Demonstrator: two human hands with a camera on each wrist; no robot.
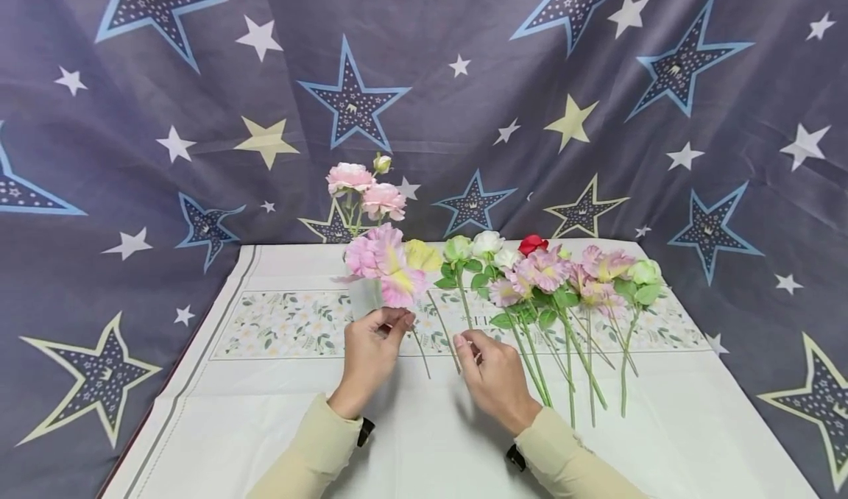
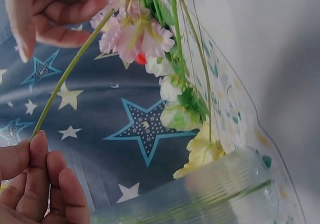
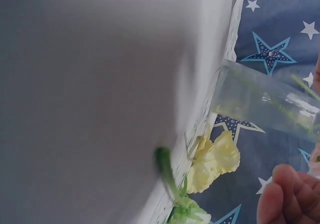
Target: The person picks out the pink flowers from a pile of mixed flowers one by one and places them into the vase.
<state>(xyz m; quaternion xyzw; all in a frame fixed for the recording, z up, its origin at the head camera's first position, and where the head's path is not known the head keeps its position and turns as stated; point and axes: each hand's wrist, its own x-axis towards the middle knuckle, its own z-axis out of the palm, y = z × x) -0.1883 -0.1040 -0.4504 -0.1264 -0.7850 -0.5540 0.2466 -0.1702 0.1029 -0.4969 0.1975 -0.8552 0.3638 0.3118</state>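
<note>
My left hand (image 1: 374, 348) pinches the thin green stem (image 2: 72, 64) of a ruffled pink flower (image 1: 397, 271) with a yellow centre, in front of the clear vase (image 2: 235, 184). The stem slants down past the fingertips toward my right hand (image 1: 497, 377). That hand has loosely bent fingers and holds nothing; in the left wrist view its fingertips are near the stem's end. A spray of pale pink blooms (image 1: 366, 190) with a bud rises from the vase, whose body is mostly hidden in the head view by the held flower.
A yellow flower (image 1: 422, 255) lies beside the vase. Farther right, several loose flowers lie in a row: white roses (image 1: 487, 243), a red rose (image 1: 533, 244), pink-yellow blooms (image 1: 543, 269) and a pale green rose (image 1: 644, 271). Beneath is a floral-printed white cloth (image 1: 278, 322); a starry curtain (image 1: 424, 57) hangs behind.
</note>
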